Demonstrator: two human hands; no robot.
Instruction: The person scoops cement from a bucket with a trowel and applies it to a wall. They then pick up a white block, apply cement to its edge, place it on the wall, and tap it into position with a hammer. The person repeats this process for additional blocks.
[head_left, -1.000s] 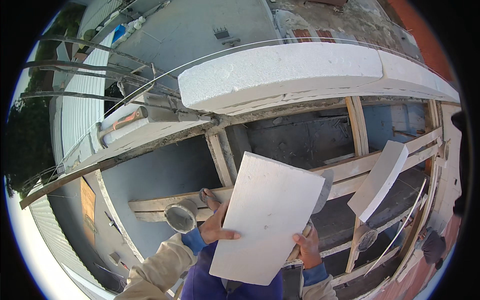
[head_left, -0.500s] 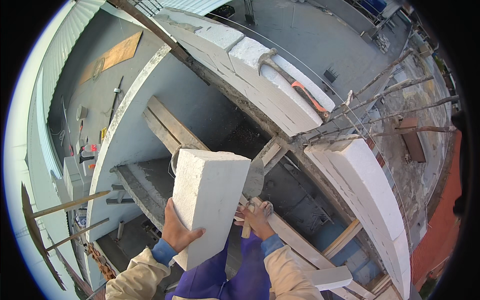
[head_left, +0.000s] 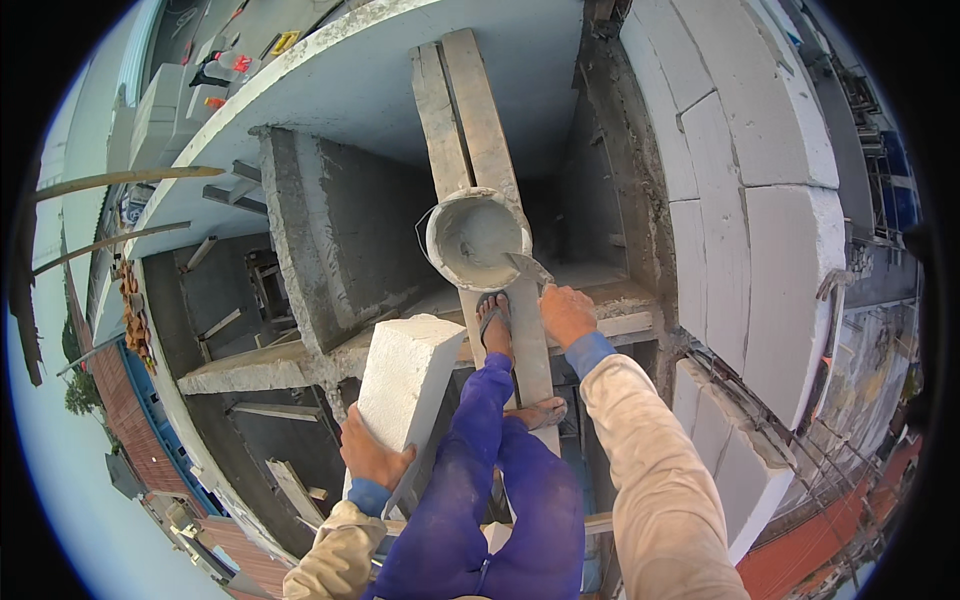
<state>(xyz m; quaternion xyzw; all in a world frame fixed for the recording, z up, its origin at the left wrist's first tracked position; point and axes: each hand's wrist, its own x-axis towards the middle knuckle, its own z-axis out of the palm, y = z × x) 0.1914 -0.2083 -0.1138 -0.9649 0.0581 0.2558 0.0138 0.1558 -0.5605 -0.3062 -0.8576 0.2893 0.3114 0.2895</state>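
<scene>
My left hand (head_left: pixel 372 456) grips the near end of a white lightweight block (head_left: pixel 408 380), held upright at my left side. My right hand (head_left: pixel 566 314) is closed on the handle of a trowel (head_left: pixel 528 268), whose blade reaches over the rim of a grey mortar bucket (head_left: pixel 474 240). The bucket stands on two wooden planks (head_left: pixel 462 110) that I stand on, one sandalled foot (head_left: pixel 494 325) just below the bucket and the other foot (head_left: pixel 538 412) turned sideways.
A curved wall of white blocks (head_left: pixel 750 190) runs down the right, with a loose block (head_left: pixel 730 450) by my right arm. Concrete beams (head_left: pixel 330 240) and a deep drop lie left of the planks. Stacked blocks (head_left: pixel 160 110) sit far upper left.
My head has swung down and round. The block, held in both hands before, is now in my left hand only; my right hand has gone forward to the trowel at the bucket.
</scene>
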